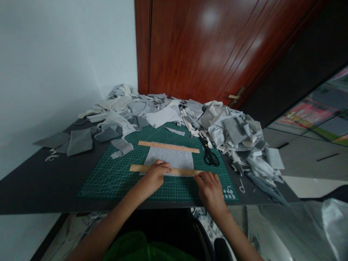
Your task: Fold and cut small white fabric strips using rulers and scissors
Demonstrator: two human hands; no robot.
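Observation:
A piece of light grey fabric (pixel 176 158) lies flat on a green gridded cutting mat (pixel 106 181). Across its near edge runs a wooden ruler (pixel 181 172). My left hand (pixel 156 175) presses on this ruler left of its middle, fingers bunched together. At the ruler's right end, my right hand (pixel 210 186) pinches it, with the fingertips partly hidden. A second wooden ruler (pixel 168 146) rests along the fabric's far edge, untouched. Black-handled scissors (pixel 211 157) lie on the mat to the right of the fabric.
Heaps of grey and white fabric scraps (pixel 236 128) cover the back and right of the dark table (pixel 54 177). Grey pieces (pixel 80 140) lie at the left. Behind stand a white wall (pixel 67 54) and a reddish wooden door (pixel 190 50).

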